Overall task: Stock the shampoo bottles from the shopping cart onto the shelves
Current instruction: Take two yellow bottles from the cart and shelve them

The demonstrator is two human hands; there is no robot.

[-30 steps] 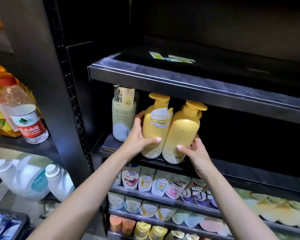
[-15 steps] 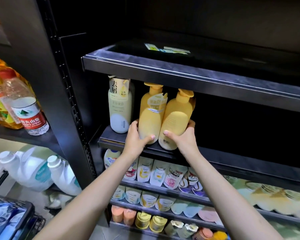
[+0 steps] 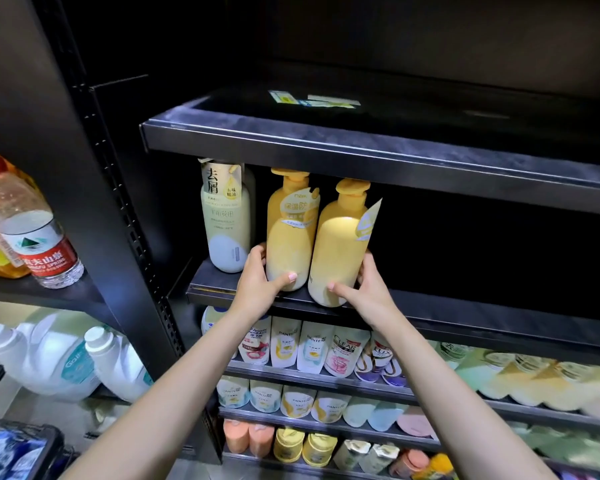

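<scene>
You are seating two yellow pump bottles on the dark shelf: your left hand is clamping its fingers around the left bottle, your right hand around the right bottle. Next, you are likely pushing both back, then releasing. Behind, one cream bottle is standing just beside them.

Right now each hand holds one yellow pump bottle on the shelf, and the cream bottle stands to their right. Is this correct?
Not quite. In the head view the cream bottle stands to the left of the yellow pump bottles; the left hand and right hand each hold one.
</scene>
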